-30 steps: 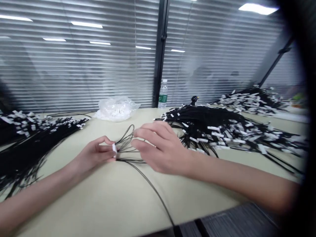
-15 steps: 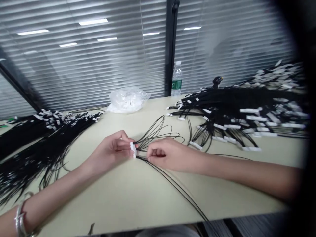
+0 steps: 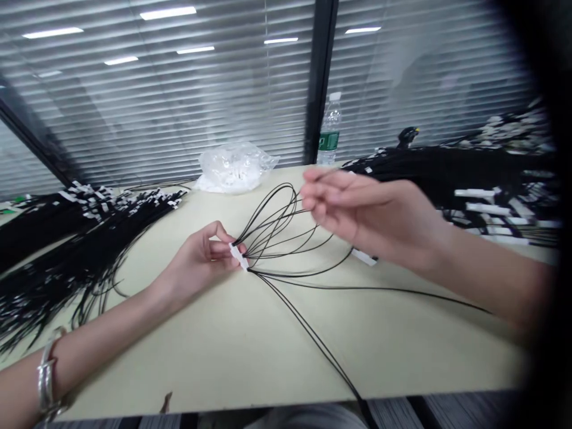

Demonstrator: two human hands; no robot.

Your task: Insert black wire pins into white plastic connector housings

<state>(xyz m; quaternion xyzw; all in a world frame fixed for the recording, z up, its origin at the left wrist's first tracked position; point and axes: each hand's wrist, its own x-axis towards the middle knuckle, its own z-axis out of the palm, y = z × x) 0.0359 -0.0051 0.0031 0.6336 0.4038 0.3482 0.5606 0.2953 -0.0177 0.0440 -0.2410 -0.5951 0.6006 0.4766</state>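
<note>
My left hand (image 3: 210, 250) pinches a white connector (image 3: 239, 256) above the table. Thin black wires (image 3: 263, 232) fan out from the connector to the right. Some form loops, a few run down over the table's front edge, and one stretches right below my right forearm. My right hand (image 3: 361, 208) is raised right of the loops, its fingers drawn together and slightly blurred. One wire curves up behind this hand. Whether a wire end sits between its fingertips is not clear.
Bundles of black cables with white connectors (image 3: 102, 226) lie at left. More bundles (image 3: 473, 179) lie at right, partly behind my right hand. A clear plastic bag (image 3: 236, 170) and a water bottle (image 3: 329, 134) stand at the back by the blinds. The pale table (image 3: 214, 351) ends in front.
My right hand has moved up and right, away from the connector. The wire loops spread wider, and another wire now extends right. My left hand keeps the connector, now tilted differently. The view has shifted slightly.
</note>
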